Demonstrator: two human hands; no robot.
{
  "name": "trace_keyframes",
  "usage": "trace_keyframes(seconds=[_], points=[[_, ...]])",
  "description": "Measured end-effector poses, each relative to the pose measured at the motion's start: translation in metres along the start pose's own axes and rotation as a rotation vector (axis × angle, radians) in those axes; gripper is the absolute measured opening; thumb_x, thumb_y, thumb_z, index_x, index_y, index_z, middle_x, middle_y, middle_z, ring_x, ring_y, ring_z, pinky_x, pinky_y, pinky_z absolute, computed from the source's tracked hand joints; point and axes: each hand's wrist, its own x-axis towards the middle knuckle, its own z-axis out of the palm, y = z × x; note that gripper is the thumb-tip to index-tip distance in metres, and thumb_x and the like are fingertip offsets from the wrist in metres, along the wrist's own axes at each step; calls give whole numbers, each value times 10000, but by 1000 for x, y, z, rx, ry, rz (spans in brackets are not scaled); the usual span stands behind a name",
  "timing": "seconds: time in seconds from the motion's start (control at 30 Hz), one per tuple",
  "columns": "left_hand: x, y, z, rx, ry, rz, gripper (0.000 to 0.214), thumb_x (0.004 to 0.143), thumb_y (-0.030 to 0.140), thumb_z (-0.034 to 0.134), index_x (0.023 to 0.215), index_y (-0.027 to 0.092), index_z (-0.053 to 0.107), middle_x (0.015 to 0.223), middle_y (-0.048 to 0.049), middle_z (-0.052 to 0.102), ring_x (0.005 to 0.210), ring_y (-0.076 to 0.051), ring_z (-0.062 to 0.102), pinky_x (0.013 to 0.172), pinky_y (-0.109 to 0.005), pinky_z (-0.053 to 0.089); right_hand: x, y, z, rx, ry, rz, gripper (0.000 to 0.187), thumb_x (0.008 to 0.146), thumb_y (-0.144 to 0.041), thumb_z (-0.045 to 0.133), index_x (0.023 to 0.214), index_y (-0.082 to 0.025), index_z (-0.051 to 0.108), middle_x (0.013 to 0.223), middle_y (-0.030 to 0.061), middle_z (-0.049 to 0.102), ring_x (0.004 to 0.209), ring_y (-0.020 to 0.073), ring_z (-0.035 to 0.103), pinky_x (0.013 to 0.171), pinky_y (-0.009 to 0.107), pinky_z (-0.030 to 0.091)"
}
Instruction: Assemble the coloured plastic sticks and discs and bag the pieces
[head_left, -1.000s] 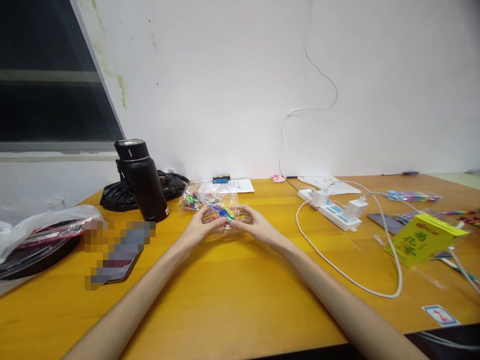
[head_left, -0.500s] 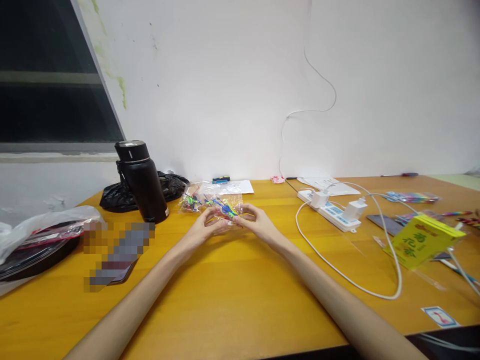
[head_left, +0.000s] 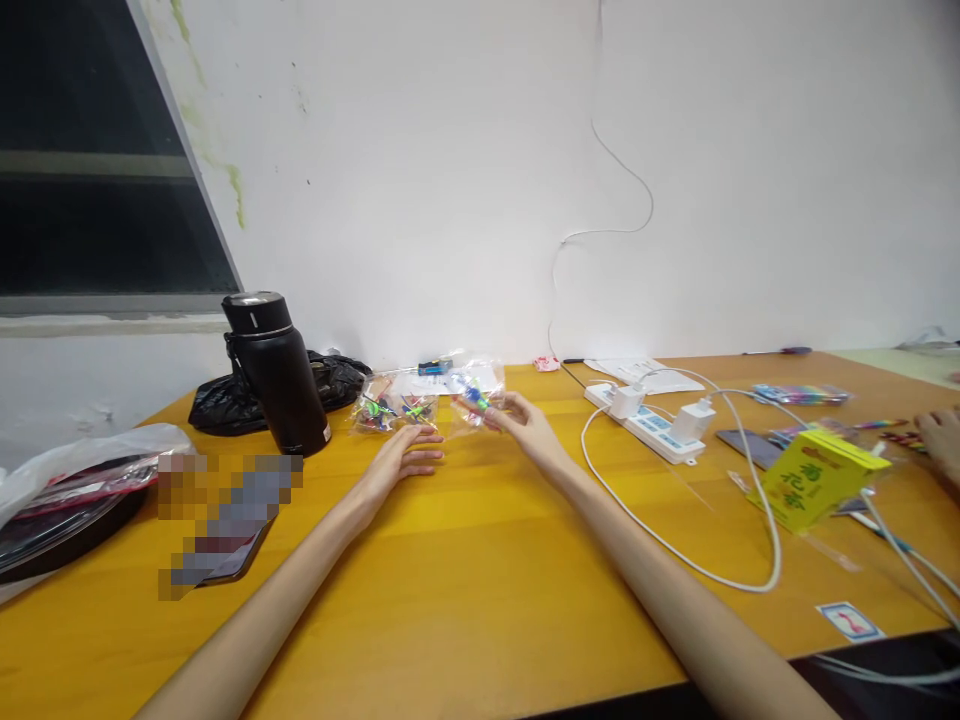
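Observation:
My right hand (head_left: 531,434) pinches a clear plastic bag (head_left: 476,392) between thumb and fingers. Blue and green small pieces show through it, but their exact kind is not clear. The bag is raised at the far middle of the table. My left hand (head_left: 403,466) holds nothing, its fingers stretched out and apart, over the wood just left of that bag. Behind the left fingertips lies another clear bag (head_left: 377,411) with small colourful pieces, red, green and dark, inside.
A black bottle (head_left: 279,385) stands left, with a phone (head_left: 238,562) in front. White paper (head_left: 487,378) lies behind the bags. Rightwards are a power strip (head_left: 675,440) with looping white cables, a yellow box (head_left: 814,480), and another person's hand (head_left: 941,440) at the edge.
My left hand has let go of the bag and moved left with its fingers spread. My right hand keeps the bag and lifts it slightly. Another person's hand has appeared at right.

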Motion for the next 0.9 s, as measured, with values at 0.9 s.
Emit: trace_keyframes(seconds=[0.9], points=[[4, -7, -2, 6, -42, 8, 529, 868, 592, 626, 1178, 165, 590, 1194, -169, 699, 1007, -278, 706, 891, -392, 518, 80, 36, -132, -1013, 174, 461, 412, 960, -391, 457, 989, -86, 732, 1038, 198, 725, 1035, 324, 664, 871, 325, 459]])
